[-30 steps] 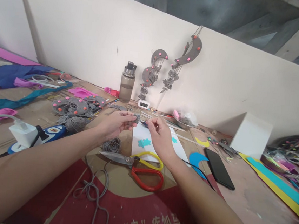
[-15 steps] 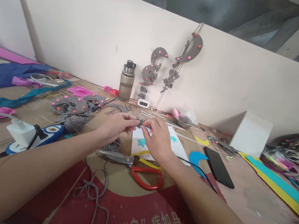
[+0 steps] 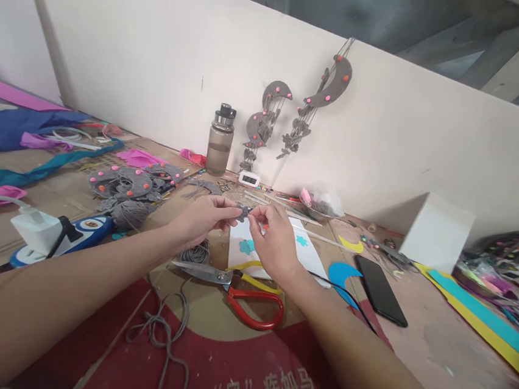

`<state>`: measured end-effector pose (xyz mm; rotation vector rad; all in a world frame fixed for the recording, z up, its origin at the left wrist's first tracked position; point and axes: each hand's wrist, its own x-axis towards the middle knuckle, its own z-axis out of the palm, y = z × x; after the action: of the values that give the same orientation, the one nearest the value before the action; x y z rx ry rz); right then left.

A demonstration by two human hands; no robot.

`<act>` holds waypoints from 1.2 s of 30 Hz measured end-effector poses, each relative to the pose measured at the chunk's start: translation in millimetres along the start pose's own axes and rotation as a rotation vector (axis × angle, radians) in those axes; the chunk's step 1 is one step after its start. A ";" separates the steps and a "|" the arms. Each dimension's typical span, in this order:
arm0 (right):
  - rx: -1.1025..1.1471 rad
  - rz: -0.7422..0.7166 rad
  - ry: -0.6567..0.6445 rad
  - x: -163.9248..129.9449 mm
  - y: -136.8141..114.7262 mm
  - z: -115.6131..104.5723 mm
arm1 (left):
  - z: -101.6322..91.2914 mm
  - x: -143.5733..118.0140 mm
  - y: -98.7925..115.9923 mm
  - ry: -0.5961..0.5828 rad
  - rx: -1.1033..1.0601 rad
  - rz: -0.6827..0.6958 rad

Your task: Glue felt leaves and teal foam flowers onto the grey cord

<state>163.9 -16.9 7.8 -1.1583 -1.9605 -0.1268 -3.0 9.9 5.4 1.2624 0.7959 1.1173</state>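
Between my two hands is a small grey felt-like piece (image 3: 242,213), partly covered by fingers. My left hand (image 3: 210,219) pinches its left side. My right hand (image 3: 274,235) is closed at its right edge, thumb and forefinger together. Below them lies a pair of scissors (image 3: 254,323) with one red and one yellow handle, blades to the left. A white sheet (image 3: 312,262) with turquoise flower cut-outs (image 3: 301,241) is under my right hand. A coil of grey cord (image 3: 196,251) sits below my left hand, and a loose grey cord (image 3: 166,344) trails toward me.
Grey crescents with pink dots (image 3: 337,83) hang on the white wall. A water bottle (image 3: 220,142) and a small digital clock (image 3: 249,179) stand near it. At right are a black phone (image 3: 381,290) and a blue crescent (image 3: 341,276); at left, a power strip (image 3: 86,230).
My right fingertips have shifted slightly right, away from the grey piece's middle, and more of it shows. My left hand keeps its place.
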 end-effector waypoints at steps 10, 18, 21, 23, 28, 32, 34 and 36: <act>0.079 0.079 0.020 0.1 0.2 2.3 | -3.2 3.2 -0.8 0.013 -0.014 -0.003; 0.218 0.098 -0.167 3.0 -7.9 -11.4 | -20.4 14.0 -1.0 0.058 -0.083 0.036; 0.176 0.098 -0.302 -0.4 -14.5 -20.4 | -24.9 16.8 -0.6 0.085 -0.150 0.035; 0.152 0.090 -0.467 -9.3 -18.5 -31.1 | -26.7 18.3 0.0 0.103 -0.194 0.028; -0.062 0.028 -0.726 -51.9 -23.6 -60.0 | -28.5 19.9 2.5 0.096 -0.237 0.027; -0.176 0.033 -0.737 -76.4 -23.6 -60.3 | -28.9 20.3 3.8 0.092 -0.260 0.024; -0.171 0.004 -0.732 -78.5 -22.4 -54.9 | -29.7 20.5 4.0 0.087 -0.265 0.023; -0.140 -0.031 -0.744 -75.6 -20.8 -50.9 | -31.4 20.9 4.6 0.094 -0.261 0.019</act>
<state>196.0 -103.6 -5.7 -1.3948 -2.6476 0.1830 -26.8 39.4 6.8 1.0073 0.6837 1.2589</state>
